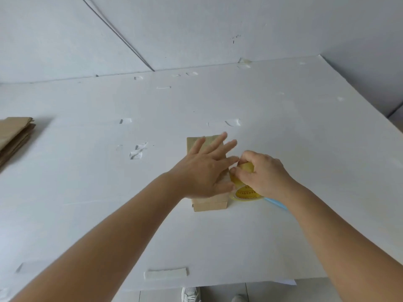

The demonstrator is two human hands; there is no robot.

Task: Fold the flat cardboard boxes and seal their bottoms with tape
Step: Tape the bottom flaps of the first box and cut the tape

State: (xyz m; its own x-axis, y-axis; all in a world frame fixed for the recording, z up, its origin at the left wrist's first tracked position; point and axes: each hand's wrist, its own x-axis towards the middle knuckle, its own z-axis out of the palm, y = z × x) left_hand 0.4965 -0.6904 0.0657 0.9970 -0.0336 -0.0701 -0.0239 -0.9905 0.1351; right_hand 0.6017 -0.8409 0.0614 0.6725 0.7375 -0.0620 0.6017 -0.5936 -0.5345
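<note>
A folded cardboard box [209, 204] stands near the middle of the white bench [87, 192]. Its upward face is closed; what lies inside cannot be seen. Two stepped cardboard edges show along its near end.

The left hand [205, 171] lies flat on top of the box. Its fingers [216, 141] are straight and spread, pointing away from the person. This grip is released and clasps nothing; the palm presses on the cardboard.

The right hand [263, 173] sits just beside the box on its right. Its fingers are curled over a yellow roll of tape [246, 194], and thumb and forefinger pinch near the top of the roll, close to the left hand's fingertips. This grip is grasping the roll. The roll touches or nearly touches the right side of the box; which of the two cannot be told. Its printed core faces the camera.

A light blue object [275, 203] lies on the bench under the right wrist, mostly hidden; its kind cannot be told.

A stack of flat cardboard boxes [15, 138] rests at the left edge of the bench, well apart from the folded box.

Several scraps of clear tape [138, 151] stick to the bench surface. A longer pale strip [165, 273] lies near the front edge.

Below the front edge, the toe of a white shoe [190, 294] shows on the floor.
</note>
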